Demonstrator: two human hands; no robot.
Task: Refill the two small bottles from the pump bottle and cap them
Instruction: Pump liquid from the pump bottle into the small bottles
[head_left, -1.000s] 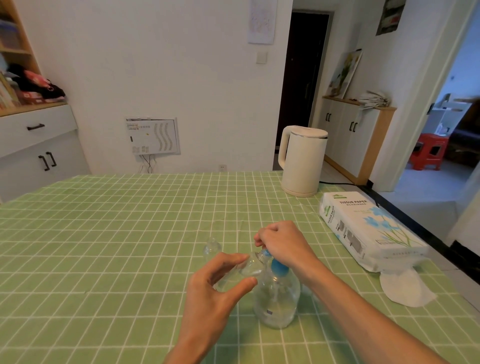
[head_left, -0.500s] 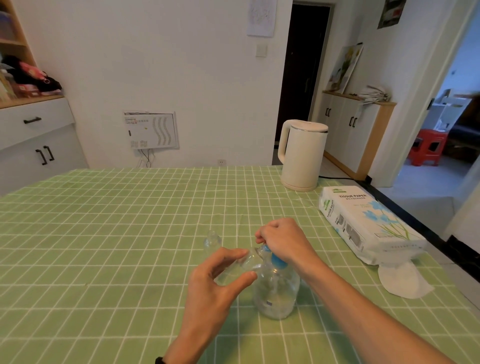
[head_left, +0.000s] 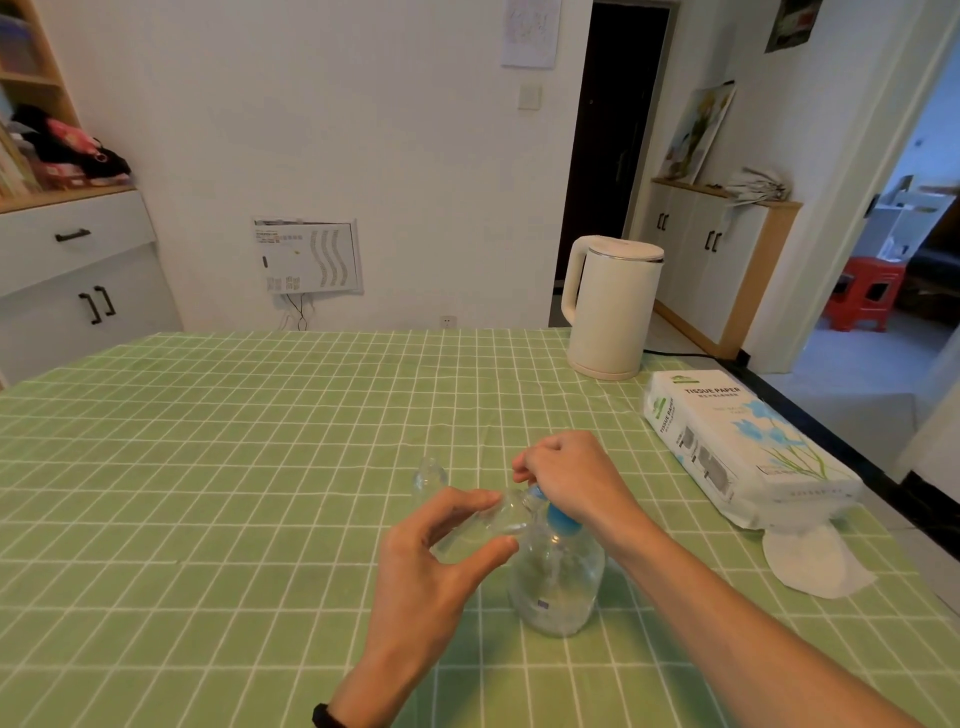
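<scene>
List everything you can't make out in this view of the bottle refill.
Head view only.
- The pump bottle: pump head and nozzle are covered by the right hand; only a blue collar shows.
- The held small bottle: mouth is behind the right hand's fingers; fill level unreadable, clear plastic gripped by the left hand.
- The standing small bottle: too faint and small to tell whether capped or filled.

Left of left hand (head_left: 431, 566): open passage over checked tablecloth (head_left: 208, 467).
Just beyond left hand: upright small clear bottle (head_left: 430, 475).
Right of right hand (head_left: 566, 478): tissue pack (head_left: 737, 447); kettle (head_left: 613, 306) well beyond.
</scene>
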